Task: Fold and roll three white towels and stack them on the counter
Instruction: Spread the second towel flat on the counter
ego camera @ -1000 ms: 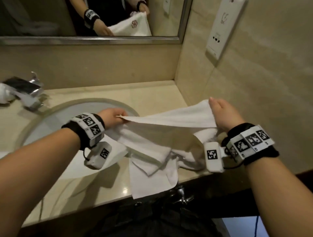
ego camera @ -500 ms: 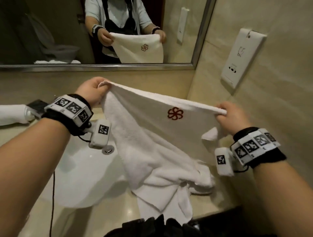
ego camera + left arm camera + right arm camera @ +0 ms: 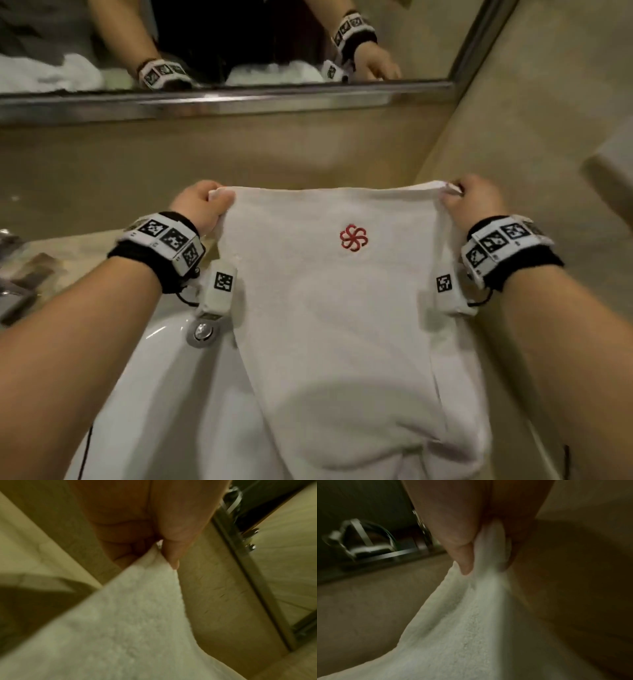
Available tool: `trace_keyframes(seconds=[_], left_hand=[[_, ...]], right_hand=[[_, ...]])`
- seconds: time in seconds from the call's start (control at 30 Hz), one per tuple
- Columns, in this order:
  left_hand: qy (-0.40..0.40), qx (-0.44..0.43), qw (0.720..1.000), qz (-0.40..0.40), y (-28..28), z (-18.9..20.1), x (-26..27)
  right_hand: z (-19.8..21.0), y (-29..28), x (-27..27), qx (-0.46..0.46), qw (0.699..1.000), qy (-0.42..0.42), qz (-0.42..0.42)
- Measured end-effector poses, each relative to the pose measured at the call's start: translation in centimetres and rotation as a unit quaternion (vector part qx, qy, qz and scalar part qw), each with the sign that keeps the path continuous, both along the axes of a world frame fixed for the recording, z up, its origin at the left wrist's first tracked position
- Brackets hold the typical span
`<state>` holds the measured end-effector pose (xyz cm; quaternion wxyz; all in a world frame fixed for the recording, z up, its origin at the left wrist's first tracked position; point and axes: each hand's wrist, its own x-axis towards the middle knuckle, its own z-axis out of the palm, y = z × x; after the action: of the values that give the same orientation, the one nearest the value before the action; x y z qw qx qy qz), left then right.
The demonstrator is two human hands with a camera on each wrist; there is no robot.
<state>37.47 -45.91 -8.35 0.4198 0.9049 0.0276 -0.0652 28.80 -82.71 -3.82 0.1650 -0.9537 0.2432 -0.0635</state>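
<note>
A white towel (image 3: 335, 308) with a red flower emblem (image 3: 353, 237) hangs spread in front of me, over the sink's right side. My left hand (image 3: 202, 205) pinches its top left corner, thumb on the near face. My right hand (image 3: 471, 202) pinches the top right corner. In the left wrist view, thumb and fingers (image 3: 171, 550) clamp the towel (image 3: 120, 622) corner. The right wrist view shows the same pinch (image 3: 481, 555) on the towel (image 3: 471, 628). The towel's lower end is hidden below the frame.
The white sink basin (image 3: 164, 394) with its metal drain (image 3: 202, 331) lies under my left wrist. A mirror with a metal frame (image 3: 222, 99) runs along the back wall. The tiled side wall (image 3: 548, 137) stands close on the right. Dark objects (image 3: 30, 274) lie on the counter's left.
Both hands have lifted the towel off the counter and pulled it taut and level. It now hangs flat, emblem facing me.
</note>
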Motion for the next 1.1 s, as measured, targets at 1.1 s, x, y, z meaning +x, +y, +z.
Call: trace_keyframes(seconds=[1.1], left_hand=[[-0.036,0.362,0.784,-0.503,-5.6,-2.0,-33.8]], right_hand=[[-5.3,7.7,-31.1,0.006,0.954,0.115,0.278]])
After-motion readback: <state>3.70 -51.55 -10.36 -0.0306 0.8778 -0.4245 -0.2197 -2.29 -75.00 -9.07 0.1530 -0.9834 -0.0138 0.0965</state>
